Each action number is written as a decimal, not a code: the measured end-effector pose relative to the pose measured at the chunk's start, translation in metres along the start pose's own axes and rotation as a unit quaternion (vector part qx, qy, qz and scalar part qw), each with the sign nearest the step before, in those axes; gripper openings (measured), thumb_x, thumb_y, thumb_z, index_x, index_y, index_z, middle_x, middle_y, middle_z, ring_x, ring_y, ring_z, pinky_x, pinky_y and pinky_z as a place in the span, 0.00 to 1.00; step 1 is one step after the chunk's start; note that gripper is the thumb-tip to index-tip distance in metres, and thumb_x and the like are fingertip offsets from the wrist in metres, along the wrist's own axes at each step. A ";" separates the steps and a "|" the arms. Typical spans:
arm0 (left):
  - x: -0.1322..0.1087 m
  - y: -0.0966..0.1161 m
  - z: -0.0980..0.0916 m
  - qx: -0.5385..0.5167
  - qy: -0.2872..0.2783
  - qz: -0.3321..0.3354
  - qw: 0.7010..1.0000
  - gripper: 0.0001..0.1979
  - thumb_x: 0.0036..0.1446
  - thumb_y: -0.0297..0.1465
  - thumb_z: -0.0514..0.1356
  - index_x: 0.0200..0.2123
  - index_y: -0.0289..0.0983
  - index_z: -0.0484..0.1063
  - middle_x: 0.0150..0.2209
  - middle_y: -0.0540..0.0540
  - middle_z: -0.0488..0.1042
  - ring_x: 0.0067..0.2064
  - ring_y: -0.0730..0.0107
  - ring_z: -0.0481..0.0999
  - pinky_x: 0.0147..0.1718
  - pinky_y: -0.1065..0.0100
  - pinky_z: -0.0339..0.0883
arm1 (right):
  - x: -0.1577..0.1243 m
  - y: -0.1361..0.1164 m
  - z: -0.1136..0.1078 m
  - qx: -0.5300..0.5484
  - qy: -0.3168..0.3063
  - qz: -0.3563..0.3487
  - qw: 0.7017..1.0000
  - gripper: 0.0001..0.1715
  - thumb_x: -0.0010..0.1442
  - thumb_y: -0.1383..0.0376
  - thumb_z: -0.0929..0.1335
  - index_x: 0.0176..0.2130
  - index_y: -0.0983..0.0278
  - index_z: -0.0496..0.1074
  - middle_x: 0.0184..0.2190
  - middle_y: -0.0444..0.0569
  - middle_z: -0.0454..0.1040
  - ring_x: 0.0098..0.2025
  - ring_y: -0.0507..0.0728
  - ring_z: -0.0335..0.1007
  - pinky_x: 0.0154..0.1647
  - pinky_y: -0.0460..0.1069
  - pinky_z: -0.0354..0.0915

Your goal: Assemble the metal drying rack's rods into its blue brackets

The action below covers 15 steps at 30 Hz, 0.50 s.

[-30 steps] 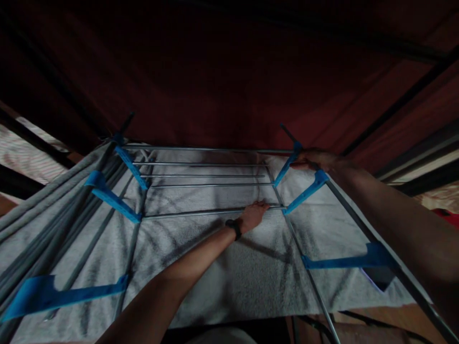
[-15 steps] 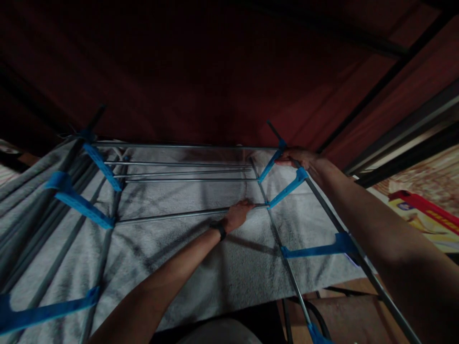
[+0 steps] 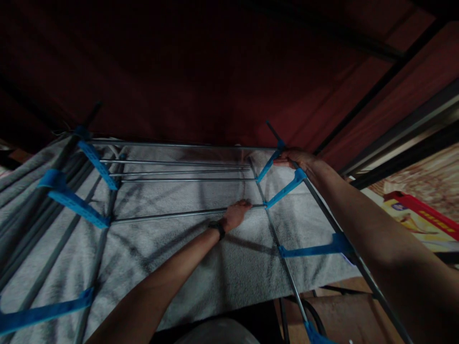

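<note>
A metal frame with grey tubes and blue plastic brackets lies over a grey towel-like cloth [image 3: 172, 253]. My left hand [image 3: 235, 214], a dark band at its wrist, is closed around a thin metal rod [image 3: 172, 215]. That rod's right end meets a blue bracket [image 3: 287, 188]. Farther up on the right, my right hand [image 3: 297, 158] grips the side tube [image 3: 324, 205] between this bracket and an upper blue bracket [image 3: 268, 163]. Its fingers point left and partly cover the upper bracket. Several thin rods [image 3: 186, 180] run across the frame's far part.
Dark red fabric [image 3: 201, 86] hangs behind the frame. Several grey tubes [image 3: 43, 258] run along the left. A red and yellow box [image 3: 419, 220] lies at the right. Below the cloth's right edge are black tubular legs [image 3: 283, 315] and a brown surface [image 3: 351, 315].
The view has shifted slightly, so the frame's left side appears a little farther left. Both hands keep their places on the rod and the tube.
</note>
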<state>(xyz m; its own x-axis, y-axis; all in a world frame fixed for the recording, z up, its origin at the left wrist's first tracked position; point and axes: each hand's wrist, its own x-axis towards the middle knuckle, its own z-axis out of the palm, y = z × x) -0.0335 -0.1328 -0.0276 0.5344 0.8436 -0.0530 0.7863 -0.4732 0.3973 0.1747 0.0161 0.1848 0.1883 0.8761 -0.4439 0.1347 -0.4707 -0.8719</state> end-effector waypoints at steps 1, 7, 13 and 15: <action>0.000 0.001 -0.001 0.000 -0.007 -0.003 1.000 0.29 0.67 0.17 0.52 0.67 0.39 0.72 0.66 0.38 0.73 0.64 0.59 0.75 0.60 0.62 0.72 | -0.001 0.000 0.001 0.002 0.001 0.001 1.000 0.17 0.56 0.85 0.66 0.40 0.69 0.72 0.26 0.47 0.77 0.27 0.54 0.80 0.33 0.45 0.80; 0.005 0.004 -0.009 -0.001 -0.039 -0.025 0.999 0.27 0.69 0.21 0.51 0.67 0.41 0.72 0.65 0.41 0.74 0.60 0.56 0.79 0.55 0.60 0.76 | -0.007 -0.001 0.011 0.001 0.004 -0.008 1.000 0.18 0.56 0.80 0.71 0.45 0.69 0.73 0.28 0.49 0.78 0.29 0.57 0.81 0.30 0.48 0.81; 0.010 0.001 -0.006 -0.030 -0.046 -0.009 0.998 0.26 0.71 0.21 0.49 0.66 0.40 0.73 0.63 0.42 0.76 0.62 0.59 0.77 0.59 0.63 0.73 | -0.007 -0.001 0.012 -0.001 0.000 -0.012 1.000 0.17 0.56 0.77 0.73 0.46 0.68 0.73 0.28 0.48 0.77 0.27 0.57 0.80 0.28 0.47 0.80; 0.010 0.001 -0.005 -0.025 -0.044 0.000 0.999 0.27 0.70 0.20 0.50 0.67 0.39 0.72 0.64 0.41 0.75 0.64 0.59 0.76 0.61 0.61 0.72 | -0.007 -0.001 0.012 0.000 -0.006 -0.011 1.000 0.16 0.57 0.75 0.73 0.45 0.67 0.73 0.28 0.48 0.77 0.27 0.56 0.80 0.27 0.47 0.80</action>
<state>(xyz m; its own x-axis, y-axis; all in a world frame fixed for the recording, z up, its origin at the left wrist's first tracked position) -0.0292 -0.1236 -0.0232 0.5606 0.8175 -0.1320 0.7715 -0.4577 0.4420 0.1618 0.0119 0.1858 0.1734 0.8874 -0.4272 0.1393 -0.4515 -0.8813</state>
